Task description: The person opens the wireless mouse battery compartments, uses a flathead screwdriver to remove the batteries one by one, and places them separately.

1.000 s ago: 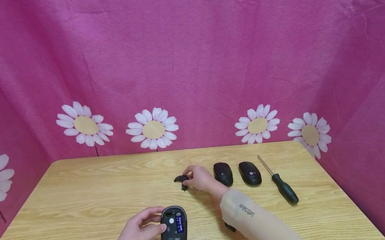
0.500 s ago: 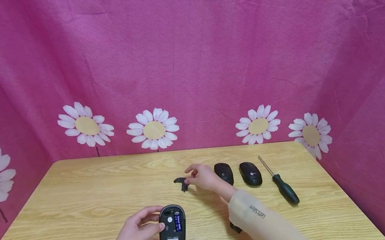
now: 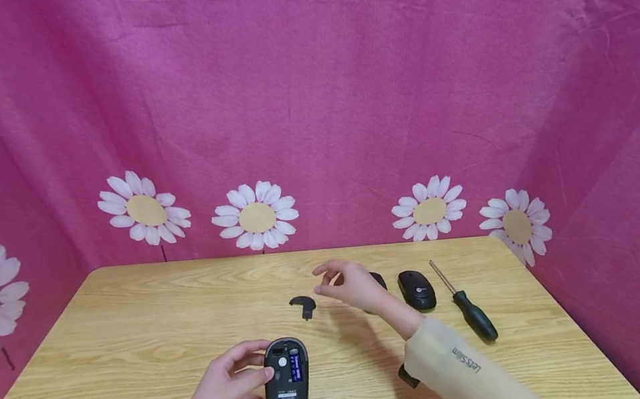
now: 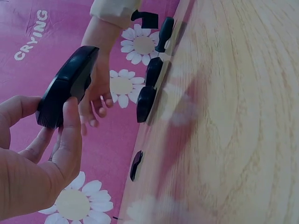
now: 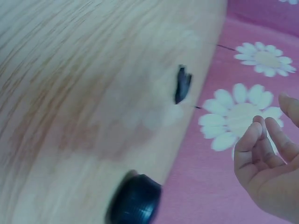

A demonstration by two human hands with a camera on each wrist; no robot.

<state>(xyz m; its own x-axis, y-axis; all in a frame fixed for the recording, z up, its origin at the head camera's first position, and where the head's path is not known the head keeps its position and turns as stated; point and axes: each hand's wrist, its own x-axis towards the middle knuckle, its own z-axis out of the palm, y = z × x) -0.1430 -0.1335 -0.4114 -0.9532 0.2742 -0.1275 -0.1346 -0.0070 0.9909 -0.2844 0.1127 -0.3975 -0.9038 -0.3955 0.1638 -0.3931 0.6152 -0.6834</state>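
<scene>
My left hand (image 3: 231, 383) grips an upturned black mouse (image 3: 286, 379) near the table's front, its battery bay uncovered and a blue battery (image 3: 296, 368) showing; the mouse (image 4: 67, 86) is also in the left wrist view. A small black battery cover (image 3: 304, 306) lies alone on the table; it shows again as the cover (image 5: 182, 84) and the cover (image 4: 136, 165). My right hand (image 3: 348, 283) hovers just right of the cover, lifted off the table, fingers loosely bent and empty, as the right hand (image 5: 268, 163) shows too.
Two more black mice, one (image 3: 417, 289) in full view and one (image 3: 377, 280) partly behind my right hand, lie at the back right. A green-handled screwdriver (image 3: 467, 309) lies right of them. Pink flowered cloth walls the wooden table (image 3: 131, 332).
My right hand has let go of the battery cover, left it on the table, and lifted away to the right. The left hand still holds the upturned mouse.
</scene>
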